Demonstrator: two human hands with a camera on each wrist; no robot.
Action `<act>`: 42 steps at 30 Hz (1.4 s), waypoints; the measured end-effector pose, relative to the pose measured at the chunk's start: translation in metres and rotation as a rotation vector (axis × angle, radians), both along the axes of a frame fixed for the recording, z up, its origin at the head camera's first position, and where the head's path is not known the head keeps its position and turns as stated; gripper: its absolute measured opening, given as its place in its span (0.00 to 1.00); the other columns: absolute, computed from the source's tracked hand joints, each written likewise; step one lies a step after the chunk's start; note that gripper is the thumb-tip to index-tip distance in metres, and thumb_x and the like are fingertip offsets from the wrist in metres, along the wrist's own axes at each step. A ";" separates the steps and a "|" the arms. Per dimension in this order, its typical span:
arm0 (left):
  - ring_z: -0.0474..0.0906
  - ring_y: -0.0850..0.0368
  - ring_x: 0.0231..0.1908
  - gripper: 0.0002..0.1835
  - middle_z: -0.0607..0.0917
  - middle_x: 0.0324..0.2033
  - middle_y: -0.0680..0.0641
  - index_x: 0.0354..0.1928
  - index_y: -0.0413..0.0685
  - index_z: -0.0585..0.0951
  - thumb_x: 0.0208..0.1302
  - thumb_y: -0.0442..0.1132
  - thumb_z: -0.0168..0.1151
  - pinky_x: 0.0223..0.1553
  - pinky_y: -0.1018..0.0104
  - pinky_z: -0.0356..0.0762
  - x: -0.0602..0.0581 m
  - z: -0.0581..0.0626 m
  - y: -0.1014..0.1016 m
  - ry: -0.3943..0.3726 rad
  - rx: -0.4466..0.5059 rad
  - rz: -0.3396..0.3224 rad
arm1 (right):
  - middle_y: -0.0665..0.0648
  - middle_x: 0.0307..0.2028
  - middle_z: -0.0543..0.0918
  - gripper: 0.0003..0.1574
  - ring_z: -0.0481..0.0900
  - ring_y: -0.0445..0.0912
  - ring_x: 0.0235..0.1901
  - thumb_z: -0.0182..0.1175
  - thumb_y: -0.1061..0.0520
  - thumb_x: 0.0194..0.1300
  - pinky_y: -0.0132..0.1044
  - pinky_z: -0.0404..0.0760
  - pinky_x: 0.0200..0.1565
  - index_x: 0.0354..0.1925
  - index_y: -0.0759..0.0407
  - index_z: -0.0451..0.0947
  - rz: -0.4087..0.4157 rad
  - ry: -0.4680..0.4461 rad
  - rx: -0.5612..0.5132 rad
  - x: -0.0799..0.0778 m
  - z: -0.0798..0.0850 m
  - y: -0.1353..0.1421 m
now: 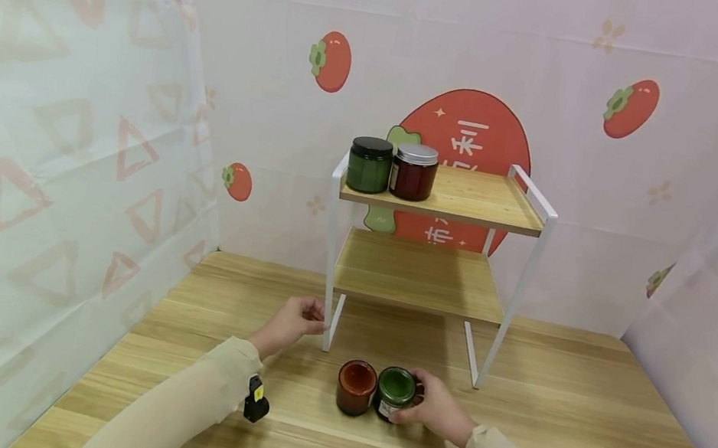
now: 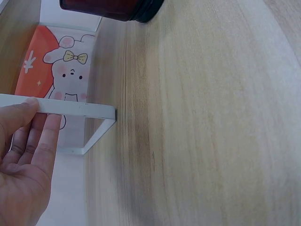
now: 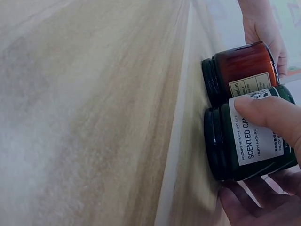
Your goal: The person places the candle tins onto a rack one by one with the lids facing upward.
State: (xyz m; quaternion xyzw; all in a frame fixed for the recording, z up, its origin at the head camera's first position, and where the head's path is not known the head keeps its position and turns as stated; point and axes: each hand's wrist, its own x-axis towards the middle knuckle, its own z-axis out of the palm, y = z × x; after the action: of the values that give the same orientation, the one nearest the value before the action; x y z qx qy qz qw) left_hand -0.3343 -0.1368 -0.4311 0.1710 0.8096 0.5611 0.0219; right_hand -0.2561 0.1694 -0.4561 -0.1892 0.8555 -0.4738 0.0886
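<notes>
My right hand point(image 1: 440, 410) grips a green scented candle jar point(image 1: 395, 388), thumb on its white label and fingers round the far side. The jar stands upside down on its black lid on the tabletop. Close beside it, to the left, an amber-red candle jar point(image 1: 355, 388) is also lid-down; its label shows in the right wrist view. My left hand point(image 1: 291, 324) pinches a white front leg point(image 2: 87, 108) of the small two-tier shelf point(image 1: 421, 276), low on its left side, between thumb and fingers.
On the shelf's upper board stand a green jar with a black lid point(image 1: 370, 167) and a dark red jar with a silver lid point(image 1: 413, 176), upright and side by side at the left. Printed cloth walls point(image 1: 268, 86) enclose the wooden table point(image 1: 581, 412).
</notes>
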 end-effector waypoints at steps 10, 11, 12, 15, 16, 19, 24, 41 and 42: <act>0.75 0.60 0.33 0.09 0.80 0.31 0.46 0.40 0.28 0.75 0.60 0.25 0.63 0.36 0.70 0.79 -0.002 -0.002 0.000 0.004 0.008 -0.013 | 0.63 0.46 0.79 0.44 0.79 0.50 0.45 0.76 0.62 0.43 0.35 0.79 0.46 0.55 0.75 0.67 -0.071 0.029 -0.069 0.003 0.015 0.007; 0.76 0.60 0.33 0.09 0.80 0.32 0.46 0.40 0.28 0.75 0.60 0.25 0.63 0.36 0.70 0.79 -0.002 -0.002 0.000 0.005 0.010 -0.015 | 0.64 0.47 0.79 0.44 0.79 0.50 0.45 0.76 0.62 0.44 0.35 0.79 0.46 0.56 0.75 0.67 -0.077 0.034 -0.093 0.003 0.018 0.008; 0.75 0.59 0.33 0.09 0.80 0.32 0.45 0.40 0.28 0.75 0.60 0.25 0.63 0.37 0.70 0.79 -0.003 -0.003 0.000 0.004 0.011 -0.016 | 0.64 0.47 0.79 0.43 0.80 0.49 0.45 0.76 0.62 0.45 0.34 0.80 0.45 0.56 0.75 0.66 -0.085 0.042 -0.112 0.004 0.021 0.008; 0.75 0.59 0.33 0.09 0.80 0.32 0.44 0.41 0.27 0.75 0.60 0.25 0.63 0.38 0.67 0.80 -0.003 -0.002 0.000 0.001 0.015 -0.020 | 0.63 0.46 0.79 0.41 0.80 0.44 0.42 0.76 0.61 0.47 0.31 0.80 0.43 0.55 0.72 0.68 -0.105 0.073 -0.161 0.004 0.033 0.009; 0.75 0.59 0.33 0.10 0.80 0.32 0.44 0.41 0.27 0.75 0.60 0.25 0.63 0.38 0.66 0.80 -0.002 -0.002 0.000 -0.003 0.019 -0.022 | 0.63 0.46 0.79 0.40 0.80 0.42 0.41 0.76 0.60 0.48 0.30 0.80 0.42 0.55 0.71 0.68 -0.110 0.084 -0.177 0.004 0.038 0.009; 0.75 0.59 0.33 0.10 0.80 0.33 0.44 0.42 0.25 0.74 0.60 0.25 0.62 0.40 0.64 0.81 0.001 0.003 0.001 -0.021 0.025 -0.022 | 0.62 0.45 0.79 0.38 0.80 0.39 0.39 0.75 0.60 0.49 0.30 0.80 0.41 0.55 0.68 0.69 -0.127 0.124 -0.212 0.006 0.050 0.008; 0.76 0.57 0.35 0.11 0.80 0.33 0.42 0.42 0.22 0.74 0.60 0.23 0.61 0.40 0.65 0.81 0.010 0.016 0.002 -0.032 0.022 -0.030 | 0.62 0.48 0.77 0.38 0.79 0.37 0.42 0.73 0.61 0.52 0.30 0.79 0.44 0.58 0.66 0.67 -0.129 0.164 -0.270 0.010 0.068 0.006; 0.76 0.57 0.34 0.09 0.80 0.32 0.44 0.41 0.26 0.75 0.60 0.24 0.61 0.40 0.64 0.81 0.004 0.006 0.000 -0.010 0.025 -0.027 | 0.63 0.62 0.71 0.43 0.68 0.26 0.54 0.72 0.60 0.55 0.18 0.67 0.55 0.65 0.63 0.64 -0.104 0.278 -0.242 0.007 0.078 0.011; 0.76 0.57 0.34 0.09 0.80 0.33 0.43 0.41 0.25 0.74 0.60 0.23 0.61 0.40 0.64 0.81 0.007 0.010 0.000 -0.013 0.028 -0.033 | 0.63 0.63 0.71 0.44 0.67 0.25 0.55 0.72 0.60 0.55 0.17 0.66 0.56 0.66 0.63 0.64 -0.107 0.277 -0.237 0.007 0.078 0.011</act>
State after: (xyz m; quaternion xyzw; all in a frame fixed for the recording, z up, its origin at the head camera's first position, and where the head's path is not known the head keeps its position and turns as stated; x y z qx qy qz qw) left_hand -0.3276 -0.1363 -0.4209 0.1809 0.7985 0.5732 0.0340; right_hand -0.2490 0.1808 -0.3782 -0.2159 0.8066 -0.5446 -0.0781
